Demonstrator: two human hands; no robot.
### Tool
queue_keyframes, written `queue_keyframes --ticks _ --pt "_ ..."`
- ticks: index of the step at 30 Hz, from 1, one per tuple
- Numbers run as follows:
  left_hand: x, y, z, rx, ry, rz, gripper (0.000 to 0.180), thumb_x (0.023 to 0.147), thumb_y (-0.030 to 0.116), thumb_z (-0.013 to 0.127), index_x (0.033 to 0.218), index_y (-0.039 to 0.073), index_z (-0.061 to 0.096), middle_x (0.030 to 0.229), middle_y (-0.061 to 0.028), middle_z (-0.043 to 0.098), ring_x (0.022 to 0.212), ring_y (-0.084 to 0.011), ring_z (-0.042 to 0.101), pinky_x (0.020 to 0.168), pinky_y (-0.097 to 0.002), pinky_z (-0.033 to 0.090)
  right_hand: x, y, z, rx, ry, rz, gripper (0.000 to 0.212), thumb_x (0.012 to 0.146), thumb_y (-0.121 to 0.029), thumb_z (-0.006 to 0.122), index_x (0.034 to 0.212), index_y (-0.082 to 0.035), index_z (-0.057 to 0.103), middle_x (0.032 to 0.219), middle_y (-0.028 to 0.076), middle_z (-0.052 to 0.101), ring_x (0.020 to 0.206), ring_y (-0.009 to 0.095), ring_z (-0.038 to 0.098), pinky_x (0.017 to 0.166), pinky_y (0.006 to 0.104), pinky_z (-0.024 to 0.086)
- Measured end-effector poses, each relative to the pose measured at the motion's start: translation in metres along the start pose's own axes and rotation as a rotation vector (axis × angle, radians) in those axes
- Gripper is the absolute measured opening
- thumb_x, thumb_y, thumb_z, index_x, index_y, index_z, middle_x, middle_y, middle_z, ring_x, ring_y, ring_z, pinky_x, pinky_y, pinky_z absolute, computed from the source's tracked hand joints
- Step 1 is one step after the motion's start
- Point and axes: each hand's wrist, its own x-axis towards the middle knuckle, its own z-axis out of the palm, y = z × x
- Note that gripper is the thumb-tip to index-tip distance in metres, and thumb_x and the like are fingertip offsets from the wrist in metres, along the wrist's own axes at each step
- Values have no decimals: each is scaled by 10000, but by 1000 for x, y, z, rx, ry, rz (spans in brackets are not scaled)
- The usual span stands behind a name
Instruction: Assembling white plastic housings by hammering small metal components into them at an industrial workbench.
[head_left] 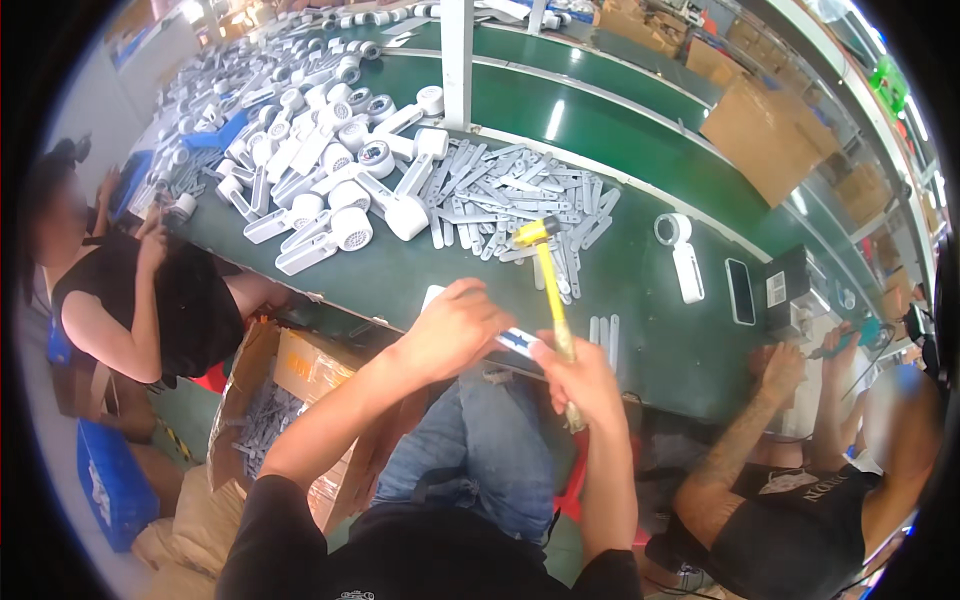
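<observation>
A yellow-headed hammer (548, 290) is gripped by its handle in the clenched right hand (580, 375). At its nine o'clock, a white part (520, 342) on the green desk (420, 275) is grasped under the left hand (455, 325). Grey strips (520, 195) are heaped at twelve o'clock.

Head-worn fisheye, looking steeply down, close over green workbench (640, 330)
</observation>
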Motion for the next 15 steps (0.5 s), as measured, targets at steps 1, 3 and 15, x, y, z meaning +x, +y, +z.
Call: queue_keyframes --ticks 1,3,15 --pt "4 -2 0 23 -50 -61 341 811 213 853 1112 92 748 1029 -88 734 1021 -303 690 1113 -479 479 -1 5 -6 -21 73 -33 542 1001 -290 794 1400 45 645 611 -18 551 446 84 499 411 292 410" --pt "11 -13 -4 2 -64 -91 333 820 225 853 1110 91 760 1001 -103 732 1002 -316 686 1094 -469 485 -7 9 -19 15 228 -150 548 995 -263 801 1431 27 639 623 -38 550 462 56 486 414 270 402" --pt "72 -153 25 111 23 -376 165 898 166 801 1044 89 789 1118 -106 697 1190 -324 639 969 -458 569 6 61 -93 475 552 -345 362 1089 -213 651 1365 19 615 596 -65 360 418 53 331 368 265 296"
